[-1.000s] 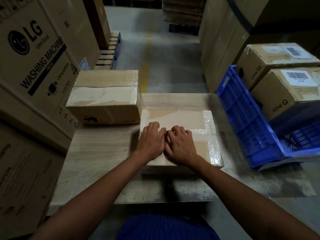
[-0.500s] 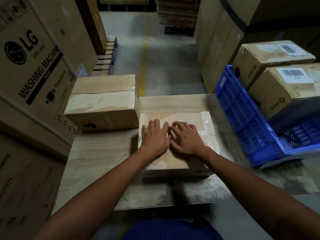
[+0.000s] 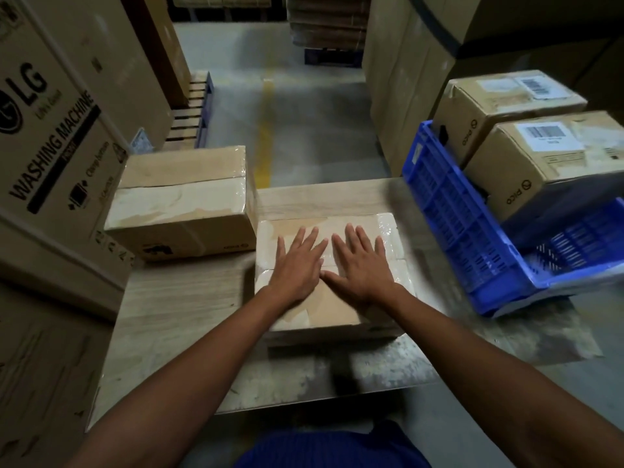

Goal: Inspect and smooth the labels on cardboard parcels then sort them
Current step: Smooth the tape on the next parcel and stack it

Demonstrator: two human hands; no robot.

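Note:
A flat cardboard parcel (image 3: 332,309) wrapped in clear tape lies in the middle of the wooden table (image 3: 179,298). My left hand (image 3: 297,265) and my right hand (image 3: 363,265) both press flat on its top, fingers straight and spread, side by side. The hands hide most of the parcel's top, so no label shows there. A second, taller taped parcel (image 3: 182,204) stands on the table to the left, apart from the first.
A blue plastic crate (image 3: 472,238) leans at the right, holding two brown boxes with barcode labels (image 3: 550,133). A large washing machine carton (image 3: 50,130) walls the left side. Tall cartons and a pallet (image 3: 192,109) flank the floor aisle beyond the table.
Both hands have slid forward over the parcel's top and their fingers have straightened and spread. The parcel stays in place; the camera view has shifted slightly.

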